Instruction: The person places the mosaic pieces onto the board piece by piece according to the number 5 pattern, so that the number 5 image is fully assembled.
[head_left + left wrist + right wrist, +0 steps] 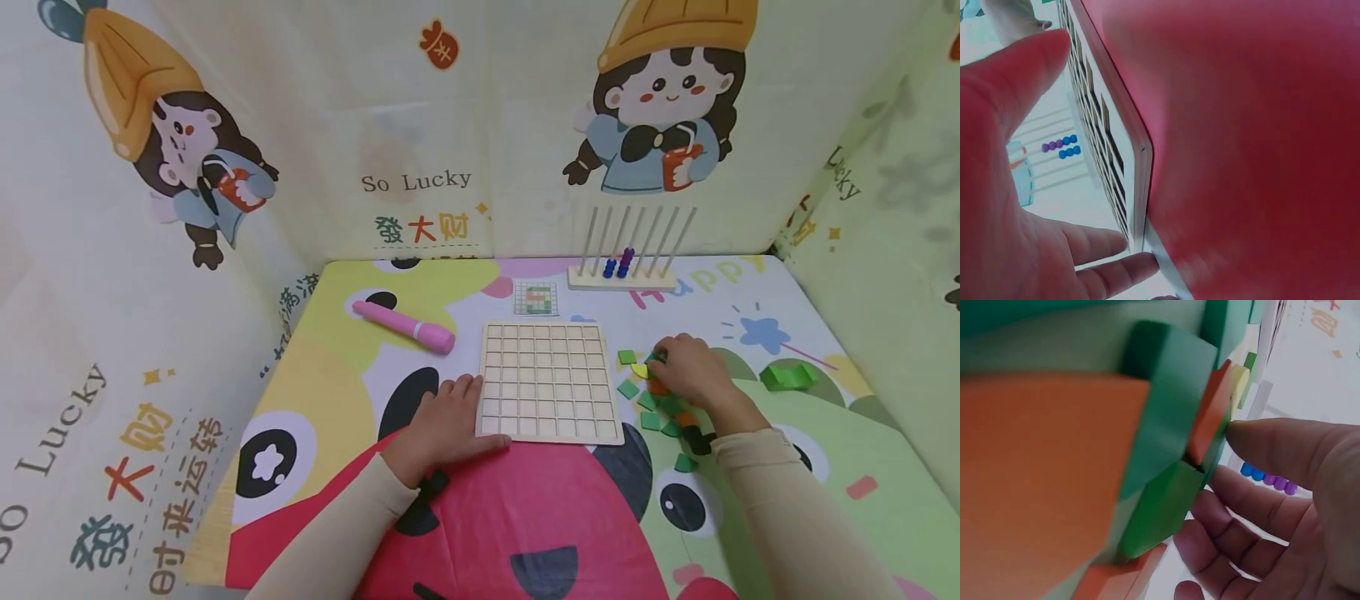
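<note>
A square wooden grid board (551, 383) lies in the middle of the table. My left hand (446, 421) rests at its near left corner, fingers along the left side and thumb at the near edge. In the left wrist view the board (1138, 169) stands between the spread thumb and the other fingers. Right of the board lies a loose pile of small tiles, green, orange and yellow (639, 370). At the pile's far side my right hand (693, 367) pinches a green tile (1215, 453) between thumb and forefinger, close beside an orange tile (1209, 415).
Behind the board lies a small pattern card (536, 298). A rack of wooden rods (622, 279) with blue and purple beads stands at the back. A pink pen-like stick (405, 325) is at the left, a green block-like object (789, 377) at the right.
</note>
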Action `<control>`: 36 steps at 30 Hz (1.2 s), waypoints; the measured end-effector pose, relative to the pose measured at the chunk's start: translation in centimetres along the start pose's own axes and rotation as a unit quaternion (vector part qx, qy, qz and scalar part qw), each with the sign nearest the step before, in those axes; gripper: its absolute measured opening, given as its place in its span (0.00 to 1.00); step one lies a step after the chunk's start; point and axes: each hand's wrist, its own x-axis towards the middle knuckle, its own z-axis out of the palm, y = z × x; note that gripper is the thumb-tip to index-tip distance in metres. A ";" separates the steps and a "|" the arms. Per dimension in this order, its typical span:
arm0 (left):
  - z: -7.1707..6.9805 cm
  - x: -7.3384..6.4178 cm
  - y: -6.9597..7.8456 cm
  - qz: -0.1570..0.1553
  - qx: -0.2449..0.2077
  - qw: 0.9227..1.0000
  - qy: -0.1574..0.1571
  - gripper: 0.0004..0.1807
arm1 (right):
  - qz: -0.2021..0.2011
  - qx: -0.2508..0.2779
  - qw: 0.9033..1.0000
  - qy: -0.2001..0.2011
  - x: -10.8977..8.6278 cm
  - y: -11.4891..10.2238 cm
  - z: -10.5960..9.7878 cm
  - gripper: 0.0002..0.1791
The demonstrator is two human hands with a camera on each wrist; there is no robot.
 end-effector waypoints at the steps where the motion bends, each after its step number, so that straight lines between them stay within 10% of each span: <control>1: 0.0 0.0 0.0 -0.001 0.002 1.000 0.000 0.60 | 0.006 0.003 1.000 -0.003 0.2 0.0 0.0 0.23; 21: 1.0 0.4 0.3 -0.013 0.031 0.999 0.014 0.58 | 0.018 0.067 0.998 -0.010 0.7 -0.1 -0.8 0.16; 36: 0.7 0.3 0.2 -0.020 0.031 0.999 -0.006 0.59 | -0.076 0.117 0.989 0.042 0.2 -5.3 -2.2 0.16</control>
